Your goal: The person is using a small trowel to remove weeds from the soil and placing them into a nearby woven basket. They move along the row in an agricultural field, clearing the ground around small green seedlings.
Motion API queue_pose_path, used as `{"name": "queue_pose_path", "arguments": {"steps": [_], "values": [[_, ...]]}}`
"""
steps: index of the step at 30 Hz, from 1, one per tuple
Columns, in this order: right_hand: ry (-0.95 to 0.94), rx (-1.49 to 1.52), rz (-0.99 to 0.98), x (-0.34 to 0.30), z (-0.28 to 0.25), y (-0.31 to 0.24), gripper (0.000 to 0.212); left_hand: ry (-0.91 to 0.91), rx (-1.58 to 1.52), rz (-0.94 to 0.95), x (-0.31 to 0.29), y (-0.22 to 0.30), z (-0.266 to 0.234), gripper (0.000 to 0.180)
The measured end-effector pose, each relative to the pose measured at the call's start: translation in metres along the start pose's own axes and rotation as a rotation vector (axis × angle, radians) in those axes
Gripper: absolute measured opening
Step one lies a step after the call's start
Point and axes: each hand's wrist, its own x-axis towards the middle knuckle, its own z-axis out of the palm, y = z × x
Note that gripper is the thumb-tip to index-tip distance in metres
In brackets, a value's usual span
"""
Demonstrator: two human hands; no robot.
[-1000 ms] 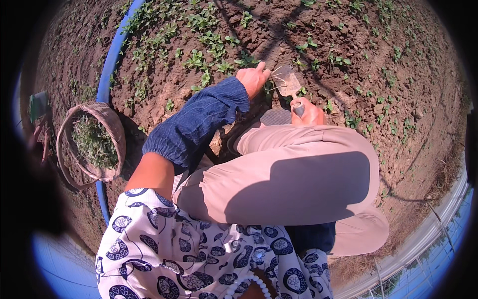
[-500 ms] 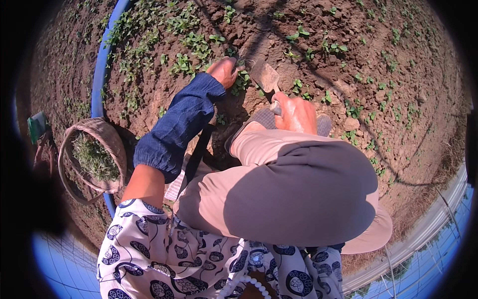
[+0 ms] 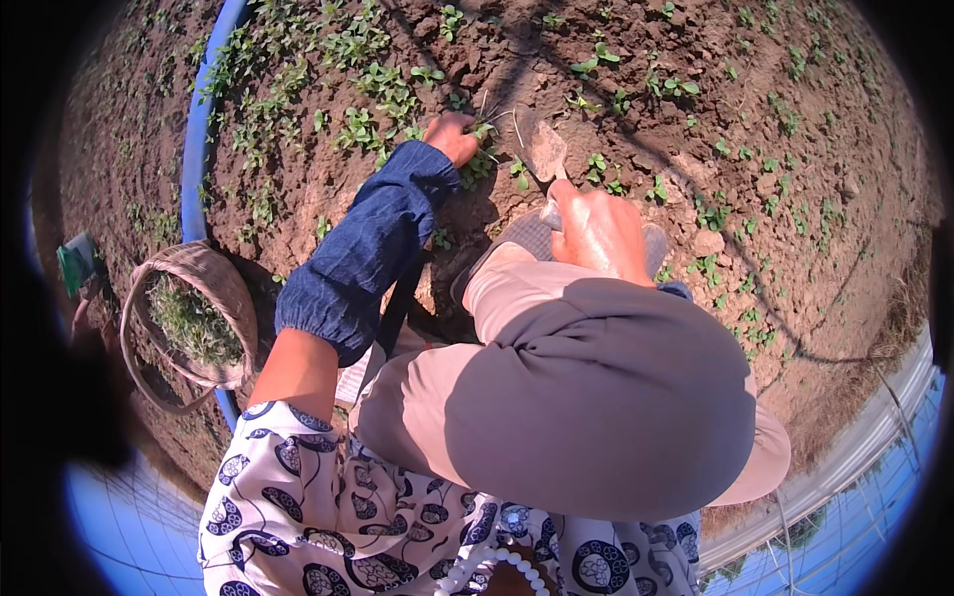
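Observation:
My left hand (image 3: 452, 137), below a dark blue sleeve cover, is closed at the soil with its fingers pinched around a small green plant (image 3: 483, 130). Thin pale strands stick out beside the fingers. A hand trowel (image 3: 548, 151) with a dirt-covered blade is in my right hand (image 3: 598, 228), which grips its handle just above my shoe. The blade points away from me, a short way right of the left hand, and appears to lie over the soil; whether it touches is unclear. Small seedlings stand around both hands.
A woven basket (image 3: 246, 316) with loose greenery inside stands at the left. A blue hose (image 3: 196, 149) runs along the ground past it. Denser green plants (image 3: 363, 84) grow far left of centre. My bent knee (image 3: 606, 397) covers the near middle.
The trowel blade has shifted slightly right, away from the left hand. My left hand stays low by the plants, and the pale strands beside it show more plainly.

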Motion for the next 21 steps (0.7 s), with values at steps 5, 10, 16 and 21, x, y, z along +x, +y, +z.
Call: {"name": "queue_pose_path", "arguments": {"steps": [5, 10, 16, 21], "values": [[-0.041, -0.028, 0.052, -0.002, 0.005, 0.016, 0.035, -0.128, 0.201, 0.157, -0.019, 0.056, -0.027, 0.033], [-0.059, -0.032, 0.013, 0.006, 0.007, 0.008, 0.031, -0.068, 0.14, 0.177, -0.019, 0.044, -0.022, 0.03], [-0.072, -0.062, -0.046, 0.021, 0.003, -0.002, 0.025, 0.008, 0.078, 0.041, -0.016, 0.045, -0.014, 0.033], [0.019, -0.075, -0.092, 0.034, 0.028, -0.005, 0.02, -0.037, 0.017, -0.099, -0.015, 0.048, -0.011, 0.039]]}}
